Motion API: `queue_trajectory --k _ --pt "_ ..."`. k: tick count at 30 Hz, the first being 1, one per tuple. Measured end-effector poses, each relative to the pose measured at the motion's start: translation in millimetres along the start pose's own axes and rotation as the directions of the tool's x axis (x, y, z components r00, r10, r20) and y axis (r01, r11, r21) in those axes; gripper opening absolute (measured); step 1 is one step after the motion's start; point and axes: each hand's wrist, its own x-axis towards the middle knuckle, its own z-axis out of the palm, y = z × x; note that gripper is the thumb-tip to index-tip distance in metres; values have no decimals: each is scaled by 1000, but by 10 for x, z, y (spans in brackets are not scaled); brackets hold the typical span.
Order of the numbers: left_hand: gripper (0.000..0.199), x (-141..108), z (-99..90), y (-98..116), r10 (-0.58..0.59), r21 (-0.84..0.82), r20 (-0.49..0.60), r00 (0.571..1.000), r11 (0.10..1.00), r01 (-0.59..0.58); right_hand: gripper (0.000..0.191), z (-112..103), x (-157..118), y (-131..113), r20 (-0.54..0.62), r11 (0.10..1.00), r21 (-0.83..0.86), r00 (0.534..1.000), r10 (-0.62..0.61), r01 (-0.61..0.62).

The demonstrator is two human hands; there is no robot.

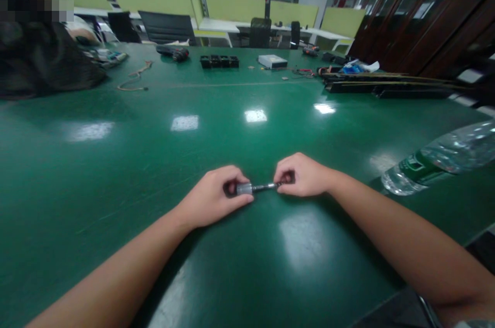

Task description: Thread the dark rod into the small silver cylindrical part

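Metal rod (264, 186) with a grey cylindrical end spans two hands toward the green table's (154, 147) six o'clock side. I see the left hand (212, 195) pinching the cylinder at nine o'clock, the right hand (305, 176) pinching the opposite end; a bottle (436, 165) is toward three o'clock.

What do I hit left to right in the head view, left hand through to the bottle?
By their middles: left hand → grey cylinder → thin metal rod → right hand → water bottle.
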Motion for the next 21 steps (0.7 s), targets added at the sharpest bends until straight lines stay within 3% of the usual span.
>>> queue_trajectory --k 6,13,21 --pt "22 8 10 -1 -4 -5 -10 1000 1000 4 12 36 18 -32 -40 1000 6 999 17 -17" --pt "22 34 36 -30 13 1 -18 1000 1000 -13 17 274 137 -165 -108 986 -114 985 -137 124" --pt "21 37 15 24 14 -55 -8 1000 998 -14 18 323 138 -159 -113 975 -165 979 -169 149"
